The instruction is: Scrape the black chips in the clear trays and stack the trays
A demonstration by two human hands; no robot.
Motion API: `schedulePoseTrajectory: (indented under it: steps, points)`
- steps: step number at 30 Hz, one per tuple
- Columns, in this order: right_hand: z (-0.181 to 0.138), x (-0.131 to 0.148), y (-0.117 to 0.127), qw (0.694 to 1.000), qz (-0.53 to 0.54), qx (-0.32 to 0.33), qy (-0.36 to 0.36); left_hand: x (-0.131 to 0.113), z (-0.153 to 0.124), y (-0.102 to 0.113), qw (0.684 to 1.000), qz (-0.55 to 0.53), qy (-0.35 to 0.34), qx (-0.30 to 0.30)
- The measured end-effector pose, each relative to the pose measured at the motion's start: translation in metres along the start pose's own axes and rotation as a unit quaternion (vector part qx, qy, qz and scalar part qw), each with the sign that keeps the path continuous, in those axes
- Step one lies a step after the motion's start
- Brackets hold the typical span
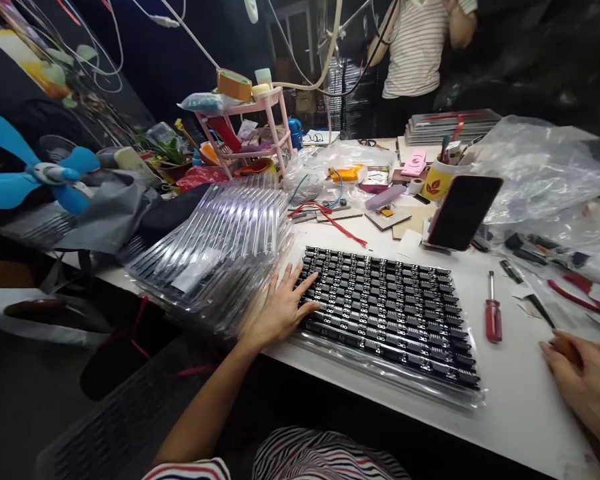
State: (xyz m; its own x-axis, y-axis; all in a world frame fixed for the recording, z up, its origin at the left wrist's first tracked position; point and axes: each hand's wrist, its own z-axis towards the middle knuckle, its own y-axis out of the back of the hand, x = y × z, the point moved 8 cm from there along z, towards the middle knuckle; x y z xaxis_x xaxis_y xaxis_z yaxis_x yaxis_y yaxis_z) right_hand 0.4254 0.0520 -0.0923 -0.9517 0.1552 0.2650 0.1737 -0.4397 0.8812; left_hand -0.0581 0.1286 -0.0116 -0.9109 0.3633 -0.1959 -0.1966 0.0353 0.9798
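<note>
My left hand point(283, 307) lies flat with its fingers spread on the left edge of a black tray of small chips point(395, 310), which rests on clear plastic on the white table point(520, 393). At the lower right, my right hand point(583, 377) rests on the table with its fingers curled together; whether anything is in them does not show. A red-handled screwdriver point(493, 313) lies between the tray and that hand.
A slanting stack of clear plastic trays point(220, 247) sits left of the chip tray. A dark phone point(463, 212) leans upright behind it, beside a yellow cup point(437, 181). Pink rack point(260, 127), blue fan point(45, 175), plastic bags point(540, 167), pliers point(575, 293). A person in a striped shirt point(415, 47) stands beyond.
</note>
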Motion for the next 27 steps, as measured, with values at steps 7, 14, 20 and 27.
schedulePoseTrajectory:
  steps: [7, 14, 20, 27]
  points:
    - [0.0, 0.058, 0.039, 0.992, -0.104, -0.045, -0.049, 0.006, 0.0, -0.01, 0.999, -0.038, -0.032, -0.006]
    - [-0.01, 0.15, 0.051, 0.965, 0.261, -0.009, -0.012, 0.01, 0.006, -0.015, 0.996, -0.048, -0.066, -0.025]
    - [-0.021, 0.162, 0.037, 0.946, 0.314, -0.022, -0.075, 0.006, 0.005, -0.014, 0.996, -0.046, -0.064, -0.03]
    - [-0.018, 0.16, 0.034, 0.944, 0.325, -0.017, -0.06, 0.004, 0.007, -0.014, 0.998, -0.036, -0.032, -0.031]
